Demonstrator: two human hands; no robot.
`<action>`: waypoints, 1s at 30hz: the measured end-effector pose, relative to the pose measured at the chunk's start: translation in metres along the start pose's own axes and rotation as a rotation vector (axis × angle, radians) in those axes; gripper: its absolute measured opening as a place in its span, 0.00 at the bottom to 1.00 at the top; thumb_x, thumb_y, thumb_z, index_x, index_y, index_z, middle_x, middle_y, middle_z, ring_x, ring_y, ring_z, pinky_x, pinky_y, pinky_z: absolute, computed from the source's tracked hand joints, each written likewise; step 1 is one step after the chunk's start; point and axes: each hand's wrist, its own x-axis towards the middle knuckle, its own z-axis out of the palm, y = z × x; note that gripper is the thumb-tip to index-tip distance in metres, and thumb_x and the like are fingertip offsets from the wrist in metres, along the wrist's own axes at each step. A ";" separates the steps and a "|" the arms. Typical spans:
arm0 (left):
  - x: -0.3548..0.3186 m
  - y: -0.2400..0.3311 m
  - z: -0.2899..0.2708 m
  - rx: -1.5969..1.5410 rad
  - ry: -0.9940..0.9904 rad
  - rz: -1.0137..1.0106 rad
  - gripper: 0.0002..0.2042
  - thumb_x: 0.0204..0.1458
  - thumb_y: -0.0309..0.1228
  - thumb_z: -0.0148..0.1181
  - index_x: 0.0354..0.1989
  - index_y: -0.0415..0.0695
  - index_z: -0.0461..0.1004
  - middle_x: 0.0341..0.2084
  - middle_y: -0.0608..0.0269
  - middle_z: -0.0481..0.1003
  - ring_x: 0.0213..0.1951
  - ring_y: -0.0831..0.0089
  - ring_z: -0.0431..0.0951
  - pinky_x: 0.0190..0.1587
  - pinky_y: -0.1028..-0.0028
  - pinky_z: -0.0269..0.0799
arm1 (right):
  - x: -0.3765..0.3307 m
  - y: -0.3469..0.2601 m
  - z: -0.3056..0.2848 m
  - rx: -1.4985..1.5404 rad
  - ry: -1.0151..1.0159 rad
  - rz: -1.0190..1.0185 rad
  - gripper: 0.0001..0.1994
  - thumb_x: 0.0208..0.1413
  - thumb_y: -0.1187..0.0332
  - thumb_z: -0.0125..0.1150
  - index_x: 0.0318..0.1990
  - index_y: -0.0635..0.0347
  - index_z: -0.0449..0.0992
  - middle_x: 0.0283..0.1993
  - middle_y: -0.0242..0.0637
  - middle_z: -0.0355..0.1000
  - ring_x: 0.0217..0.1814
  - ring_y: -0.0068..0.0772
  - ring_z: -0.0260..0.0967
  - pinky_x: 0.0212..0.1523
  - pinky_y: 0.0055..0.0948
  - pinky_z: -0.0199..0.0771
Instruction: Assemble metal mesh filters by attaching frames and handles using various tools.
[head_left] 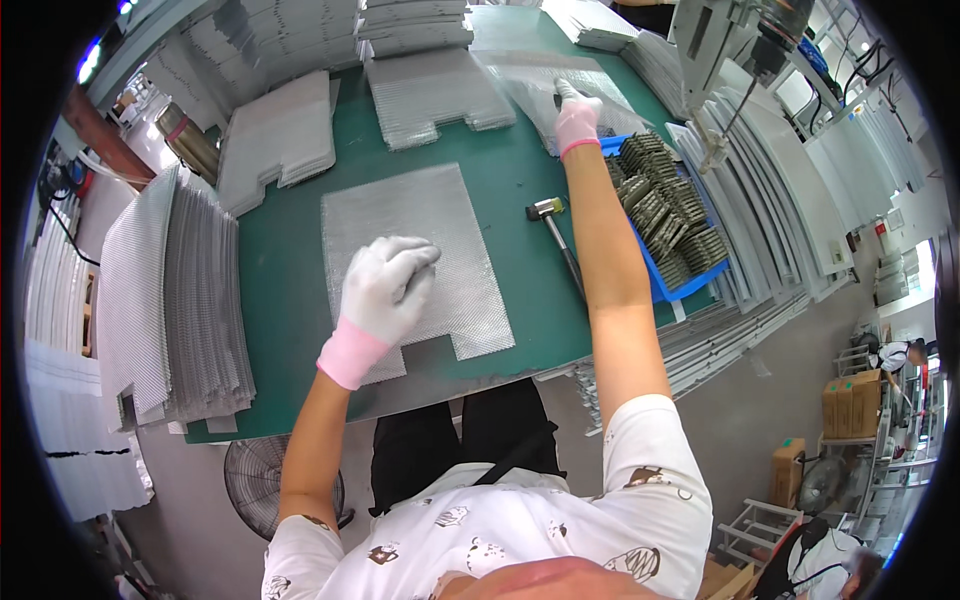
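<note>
My left hand (pixel 385 285), in a white glove with a pink cuff, hovers over or rests on a silvery mesh panel (pixel 450 270) with a notched near edge. Its fingers are curled in, and whatever they may hold is hidden. Farther off, my stretched-out right hand (pixel 578 112), gloved the same way, is at a translucent mesh panel (pixel 520 85) at the back of the table, its fingers closed at the sheet. Beneath my right forearm lies a mallet (pixel 552 222) with a dark handle. A blue bin (pixel 690 287) full of small metal pieces stands right of that forearm.
Stacked mesh panels stand at the left (pixel 165 300), back left (pixel 285 140) and back middle (pixel 435 95) of the green table (pixel 285 270). A steel flask (pixel 188 140) is behind them. A drill-like machine (pixel 740 60) overhangs the right. Below the table sits a fan (pixel 255 480).
</note>
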 end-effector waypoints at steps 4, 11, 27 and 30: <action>-0.024 -0.011 -0.005 0.044 -0.079 -0.097 0.06 0.45 0.21 0.58 0.32 0.42 0.77 0.35 0.62 0.77 0.37 0.65 0.75 0.40 0.69 0.67 | -0.007 -0.030 0.010 0.875 -0.237 0.681 0.05 0.52 0.79 0.59 0.34 0.64 0.69 0.33 0.36 0.67 0.36 0.34 0.65 0.37 0.38 0.69; -0.028 -0.020 -0.011 -0.063 -0.074 -0.244 0.08 0.45 0.20 0.57 0.34 0.40 0.77 0.31 0.59 0.77 0.34 0.64 0.76 0.38 0.71 0.70 | -0.037 -0.046 -0.017 1.037 -0.753 0.273 0.20 0.54 0.84 0.49 0.54 0.56 0.64 0.50 0.38 0.69 0.42 0.33 0.64 0.45 0.39 0.67; -0.017 -0.034 -0.027 -0.844 0.533 -0.647 0.15 0.56 0.27 0.57 0.49 0.32 0.71 0.37 0.64 0.75 0.39 0.80 0.72 0.45 0.81 0.68 | -0.264 -0.033 -0.157 0.660 -1.415 0.259 0.24 0.53 0.65 0.59 0.57 0.63 0.65 0.56 0.49 0.65 0.54 0.41 0.67 0.55 0.41 0.68; -0.051 -0.045 -0.050 -0.793 0.436 -0.717 0.17 0.57 0.31 0.56 0.51 0.32 0.69 0.40 0.63 0.74 0.42 0.81 0.72 0.47 0.81 0.66 | -0.235 -0.034 -0.180 0.842 -1.003 0.809 0.22 0.58 0.60 0.56 0.56 0.62 0.66 0.57 0.51 0.64 0.55 0.44 0.66 0.58 0.42 0.66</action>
